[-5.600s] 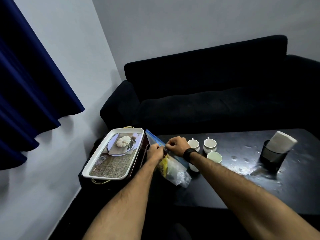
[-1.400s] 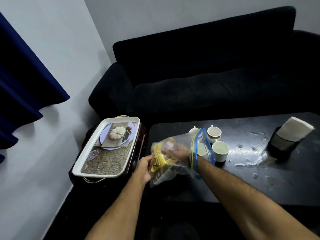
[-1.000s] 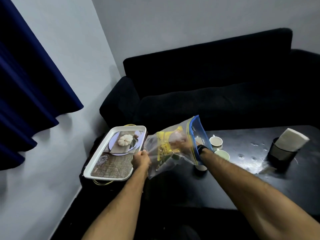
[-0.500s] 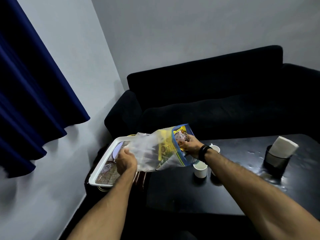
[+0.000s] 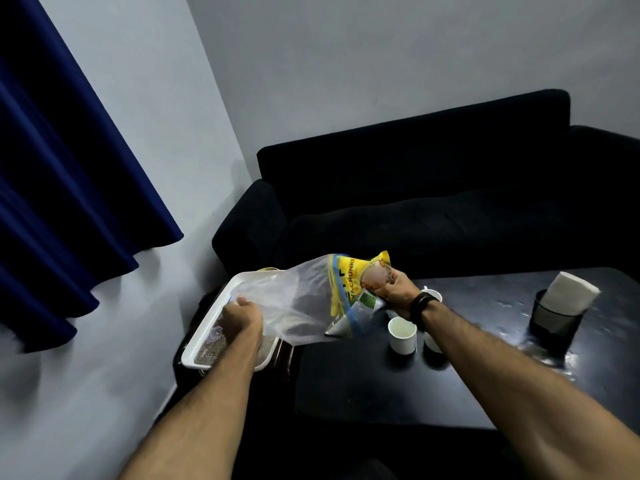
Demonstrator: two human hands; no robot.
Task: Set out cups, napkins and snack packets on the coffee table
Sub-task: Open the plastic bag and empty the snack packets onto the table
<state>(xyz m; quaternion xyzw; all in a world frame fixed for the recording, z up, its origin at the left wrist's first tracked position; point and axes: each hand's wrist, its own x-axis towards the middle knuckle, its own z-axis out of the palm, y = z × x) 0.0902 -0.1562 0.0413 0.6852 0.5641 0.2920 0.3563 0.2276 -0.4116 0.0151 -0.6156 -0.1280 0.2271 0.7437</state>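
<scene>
My left hand [image 5: 240, 315] grips the closed bottom end of a clear zip bag [image 5: 298, 299] with a blue seal, held level above the tray. My right hand [image 5: 398, 289] is closed on a yellow snack packet [image 5: 363, 271] that sticks halfway out of the bag's mouth. A green and white packet [image 5: 369, 301] shows just below it at the opening. On the black coffee table [image 5: 363, 382] stand white cups [image 5: 402, 336], partly behind my right wrist. A black holder with white napkins [image 5: 561, 303] stands at the table's right.
A white tray [image 5: 204, 344] with a patterned mat sits on a low stand left of the table, under the bag. A black sofa [image 5: 433, 202] runs behind the table. A blue curtain [image 5: 62, 188] hangs at the left wall.
My right hand went into the opened bag and has drawn the yellow packet partly out. My left hand shifted to the bag's bottom end, over the tray, and the bag has turned level.
</scene>
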